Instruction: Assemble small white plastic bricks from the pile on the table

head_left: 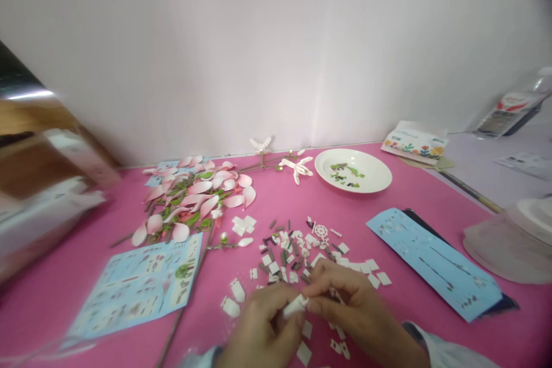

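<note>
White piece sits between the two hands, at near centre-bottom. Long axis runs roughly 8 to 2 o'clock. Left hand is nearer: thumb and fingers clamped round the body, 8 o'clock end tucked into the grip. Right hand is at the 2 o'clock end, thumb and index tips right at it. Hands close together. Soft focus there, so can't tell if the right pinches the piece itself or some small part against it.

Two similar white pieces at 9 o'clock, near the left hand. Loose parts pile at 12.

Containers: white plate near 1 o'clock, small green and dark bits inside. Frosted tub between 2 and 3, contents unclear. Bottle between 1 and 2.
</note>
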A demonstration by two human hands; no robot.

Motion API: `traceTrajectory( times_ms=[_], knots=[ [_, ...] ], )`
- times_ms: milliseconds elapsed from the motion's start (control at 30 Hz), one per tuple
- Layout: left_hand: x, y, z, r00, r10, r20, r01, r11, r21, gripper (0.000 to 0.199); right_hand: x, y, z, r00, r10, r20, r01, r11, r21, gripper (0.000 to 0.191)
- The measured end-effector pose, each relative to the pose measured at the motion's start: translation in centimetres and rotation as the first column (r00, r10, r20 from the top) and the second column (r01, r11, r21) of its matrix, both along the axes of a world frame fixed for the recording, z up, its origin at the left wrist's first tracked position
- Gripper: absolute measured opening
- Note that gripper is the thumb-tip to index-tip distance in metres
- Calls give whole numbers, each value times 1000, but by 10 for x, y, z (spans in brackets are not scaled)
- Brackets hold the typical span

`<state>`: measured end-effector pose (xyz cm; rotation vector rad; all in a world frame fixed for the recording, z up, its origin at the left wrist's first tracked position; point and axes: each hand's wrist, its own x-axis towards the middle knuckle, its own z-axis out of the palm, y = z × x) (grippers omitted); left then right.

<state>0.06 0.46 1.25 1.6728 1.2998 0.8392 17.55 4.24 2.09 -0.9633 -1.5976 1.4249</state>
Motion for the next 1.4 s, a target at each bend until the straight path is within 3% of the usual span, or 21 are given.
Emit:
traceTrajectory(
  times_ms=[200, 700, 833, 1033, 1267, 1400],
  knots=[
    [0, -2, 3, 999, -44, 9, 44, 999, -18, 23, -2, -2, 1, 999, -33, 14, 34, 997, -63, 15],
    [-3, 1, 6, 998, -66, 6, 66, 998, -9, 33, -1, -3, 7, 991, 36, 132, -48, 995, 86, 28],
    [-4, 0, 5, 995, -97, -14, 97, 995, 0, 34, -2, -2, 6, 989, 32, 143, -48, 993, 108, 26],
    [-6, 1, 3, 989, -145, -25, 147, 980, 132, 32, -1, -3, 6, 988, 54, 143, -71, 991, 116, 22],
    [-7, -2, 9, 985, -163, -60, 168, 980, 102, 31, -3, -4, 5, 988, 52, 146, -77, 982, 171, 18],
    [-9, -4, 9, 997, -71, 15, 69, 995, 71, 34, -1, -2, 5, 986, 24, 166, -56, 981, 188, 20]
  ],
)
